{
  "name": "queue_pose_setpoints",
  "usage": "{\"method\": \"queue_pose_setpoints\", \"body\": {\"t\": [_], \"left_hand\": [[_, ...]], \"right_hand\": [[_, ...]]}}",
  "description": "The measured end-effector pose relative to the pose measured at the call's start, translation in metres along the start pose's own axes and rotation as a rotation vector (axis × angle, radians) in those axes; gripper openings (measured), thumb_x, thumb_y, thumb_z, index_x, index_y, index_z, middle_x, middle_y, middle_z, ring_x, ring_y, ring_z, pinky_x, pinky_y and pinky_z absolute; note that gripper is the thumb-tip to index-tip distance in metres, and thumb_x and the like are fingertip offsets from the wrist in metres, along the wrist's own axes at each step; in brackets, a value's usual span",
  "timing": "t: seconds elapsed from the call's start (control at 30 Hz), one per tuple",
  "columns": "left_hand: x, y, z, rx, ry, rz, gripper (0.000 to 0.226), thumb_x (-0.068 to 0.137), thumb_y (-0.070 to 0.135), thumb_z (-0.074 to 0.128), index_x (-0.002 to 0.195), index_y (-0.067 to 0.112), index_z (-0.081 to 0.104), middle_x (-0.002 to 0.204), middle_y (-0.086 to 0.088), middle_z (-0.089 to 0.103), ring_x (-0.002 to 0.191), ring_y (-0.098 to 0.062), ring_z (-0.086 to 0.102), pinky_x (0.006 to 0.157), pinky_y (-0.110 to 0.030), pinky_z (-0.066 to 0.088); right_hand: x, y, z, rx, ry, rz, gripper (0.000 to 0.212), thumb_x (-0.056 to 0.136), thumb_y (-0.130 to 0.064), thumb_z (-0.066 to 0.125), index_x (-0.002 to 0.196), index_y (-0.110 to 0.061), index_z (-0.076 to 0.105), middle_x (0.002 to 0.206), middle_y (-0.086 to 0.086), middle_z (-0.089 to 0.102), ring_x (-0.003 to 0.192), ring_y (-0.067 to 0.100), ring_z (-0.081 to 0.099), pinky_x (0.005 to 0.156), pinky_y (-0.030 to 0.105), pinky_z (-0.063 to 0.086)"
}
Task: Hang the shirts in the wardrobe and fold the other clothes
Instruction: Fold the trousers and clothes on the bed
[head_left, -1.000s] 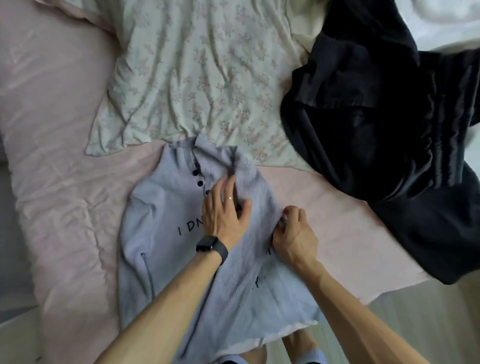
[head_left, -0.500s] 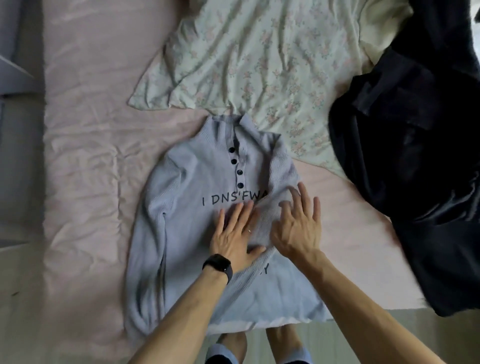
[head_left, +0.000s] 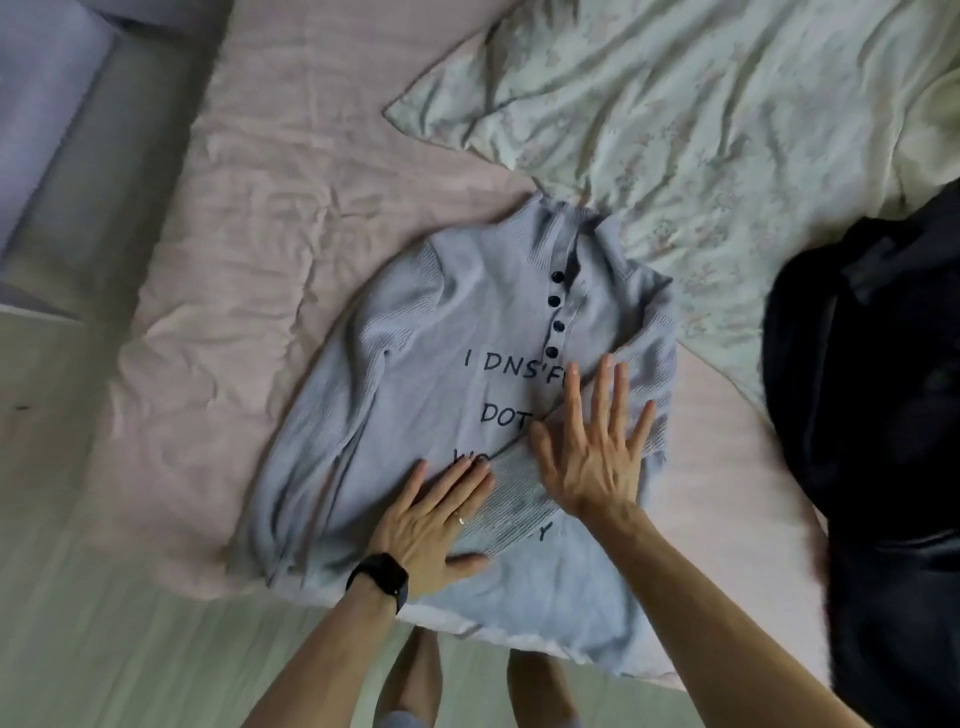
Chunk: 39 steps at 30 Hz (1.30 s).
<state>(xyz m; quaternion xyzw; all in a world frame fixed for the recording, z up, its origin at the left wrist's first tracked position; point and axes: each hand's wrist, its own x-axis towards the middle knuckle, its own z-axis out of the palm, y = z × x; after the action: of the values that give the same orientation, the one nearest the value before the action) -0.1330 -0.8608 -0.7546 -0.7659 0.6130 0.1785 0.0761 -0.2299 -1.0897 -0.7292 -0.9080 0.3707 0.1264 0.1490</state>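
Observation:
A pale lilac knit sweater (head_left: 415, 395) with dark buttons and black lettering lies face up at the near edge of the bed. Its right sleeve is folded across the chest. My left hand (head_left: 431, 525), with a black watch on the wrist, presses flat on the lower front of the sweater. My right hand (head_left: 592, 447) lies flat with spread fingers on the folded sleeve. Neither hand grips the fabric.
The bed has a pink sheet (head_left: 270, 218). A floral pillowcase or cloth (head_left: 701, 104) lies behind the sweater. A heap of black clothes (head_left: 872, 395) sits at the right. Pale floor (head_left: 104, 649) and my feet show below the bed edge.
My right hand let go of the sleeve it pinched and now lies flat. Both hands slid down the sweater, smoothing it. The view shifted left.

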Motion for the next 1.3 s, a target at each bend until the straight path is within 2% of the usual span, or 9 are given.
{"method": "queue_pose_setpoints", "body": {"t": [0.2, 0.37, 0.47, 0.57, 0.67, 0.83, 0.97, 1.17, 1.3], "left_hand": [[-0.062, -0.02, 0.016, -0.035, -0.047, -0.096, 0.094, 0.081, 0.073, 0.04, 0.159, 0.025, 0.02, 0.166, -0.003, 0.015, 0.152, -0.022, 0.018, 0.118, -0.057, 0.015], [-0.126, -0.032, 0.003, -0.17, -0.013, -0.296, 0.081, 0.085, 0.063, 0.052, 0.155, 0.03, 0.031, 0.165, -0.006, 0.021, 0.15, -0.026, 0.024, 0.115, -0.057, 0.021], [-0.147, -0.046, -0.008, -0.349, 0.187, -0.728, 0.067, 0.085, 0.047, 0.061, 0.146, 0.024, 0.046, 0.153, -0.009, 0.041, 0.136, -0.032, 0.041, 0.109, -0.053, 0.037], [-0.156, -0.073, -0.013, -0.524, 0.156, -1.007, 0.064, 0.088, 0.043, 0.065, 0.143, 0.017, 0.044, 0.142, -0.008, 0.051, 0.131, -0.03, 0.048, 0.107, -0.047, 0.042], [-0.161, -0.107, -0.008, -0.614, 0.012, -1.007, 0.063, 0.093, 0.051, 0.056, 0.146, 0.023, 0.04, 0.146, 0.001, 0.046, 0.138, -0.023, 0.038, 0.114, -0.038, 0.032], [-0.16, -0.137, -0.005, -0.693, 0.023, -0.975, 0.036, 0.093, 0.038, 0.057, 0.126, 0.024, 0.059, 0.129, 0.003, 0.058, 0.125, -0.02, 0.047, 0.101, -0.032, 0.036], [-0.185, -0.154, -0.019, -1.072, 0.129, -1.133, 0.038, 0.097, 0.036, 0.056, 0.131, 0.02, 0.053, 0.113, 0.006, 0.067, 0.11, -0.021, 0.063, 0.082, -0.025, 0.045], [-0.218, -0.223, -0.049, -0.978, 0.522, -1.204, 0.018, 0.096, 0.033, 0.06, 0.11, 0.024, 0.058, 0.091, 0.007, 0.066, 0.087, -0.022, 0.064, 0.064, -0.03, 0.043], [-0.221, -0.275, -0.046, -0.988, 0.611, -1.281, 0.027, 0.093, 0.023, 0.06, 0.12, 0.023, 0.059, 0.113, 0.0, 0.064, 0.1, -0.023, 0.063, 0.082, -0.038, 0.053]], "right_hand": [[-0.032, -0.014, 0.019, -0.125, -0.21, 0.063, 0.075, 0.098, -0.06, 0.034, 0.161, -0.033, 0.004, 0.168, 0.009, -0.006, 0.153, 0.041, -0.007, 0.109, 0.077, 0.011], [-0.041, -0.074, -0.006, -0.046, -0.212, -0.079, 0.088, 0.094, -0.038, 0.049, 0.16, -0.031, -0.009, 0.165, 0.004, -0.024, 0.153, 0.03, -0.019, 0.124, 0.056, 0.001], [-0.056, -0.13, -0.013, 0.055, -0.246, -0.147, 0.082, 0.096, -0.04, 0.049, 0.161, -0.022, 0.002, 0.169, 0.009, -0.006, 0.155, 0.028, -0.005, 0.126, 0.046, 0.009], [-0.061, -0.186, -0.013, 0.244, -0.244, -0.176, 0.069, 0.094, -0.039, 0.056, 0.154, -0.015, 0.031, 0.157, 0.011, 0.036, 0.141, 0.032, 0.035, 0.113, 0.044, 0.035], [-0.058, -0.241, -0.006, 0.349, -0.278, -0.094, 0.056, 0.092, -0.04, 0.058, 0.141, -0.017, 0.044, 0.137, 0.009, 0.054, 0.121, 0.036, 0.054, 0.096, 0.043, 0.046], [-0.032, -0.281, 0.009, 0.499, -0.42, 0.375, 0.054, 0.087, -0.049, 0.065, 0.113, -0.006, 0.046, 0.111, 0.018, 0.064, 0.098, 0.034, 0.062, 0.082, 0.039, 0.048], [-0.017, -0.302, 0.011, 0.957, -0.396, 0.579, 0.025, 0.076, -0.024, 0.074, 0.092, -0.007, 0.064, 0.069, 0.007, 0.059, 0.048, 0.017, 0.044, 0.043, 0.024, 0.034], [-0.012, -0.356, -0.015, 1.481, -0.595, 0.713, 0.006, 0.085, -0.011, 0.073, 0.084, -0.012, 0.067, 0.078, 0.0, 0.065, 0.059, 0.014, 0.058, 0.047, 0.023, 0.035], [-0.009, -0.362, -0.004, 1.036, -0.65, 0.61, 0.024, 0.091, -0.039, 0.071, 0.09, -0.015, 0.072, 0.09, -0.003, 0.075, 0.072, 0.014, 0.068, 0.052, 0.022, 0.043]]}}
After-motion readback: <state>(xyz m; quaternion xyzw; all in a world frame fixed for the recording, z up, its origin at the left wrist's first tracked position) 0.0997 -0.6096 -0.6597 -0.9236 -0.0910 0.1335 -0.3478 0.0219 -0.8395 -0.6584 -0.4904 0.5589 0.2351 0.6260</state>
